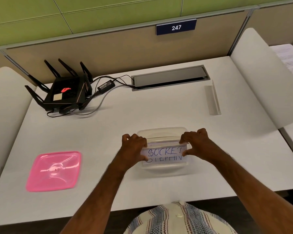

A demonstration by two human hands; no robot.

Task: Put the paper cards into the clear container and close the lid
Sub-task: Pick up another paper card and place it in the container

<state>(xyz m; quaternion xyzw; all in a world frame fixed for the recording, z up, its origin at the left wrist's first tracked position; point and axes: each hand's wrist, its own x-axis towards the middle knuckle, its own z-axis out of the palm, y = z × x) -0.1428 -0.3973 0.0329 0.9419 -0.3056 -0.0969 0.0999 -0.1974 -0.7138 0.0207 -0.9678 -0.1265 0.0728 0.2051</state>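
The white table (142, 108) carries everything here, with a beige partition behind it bearing a blue number plate (176, 27) that reads 247. At the back left stands a black router (64, 92) with raised antennas, its power adapter (106, 86) and cables trailing toward a grey cable hatch (169, 76). A pink lid (53, 171) lies flat on the table, well apart to the left of the clear container (162, 134), which sits open near the front edge. Over that container both hands hold a stack of paper cards (165, 155); the top card reads SOCKET in blue ink. The left hand (134, 146) pinches the cards' left end, fingers curled round the edge, and the right hand (195, 143) pinches the right end between thumb and fingers. The cards seem to sit inside the container, though the clear walls make that hard to judge. A clear plastic card holder (212, 98) lies at the right.
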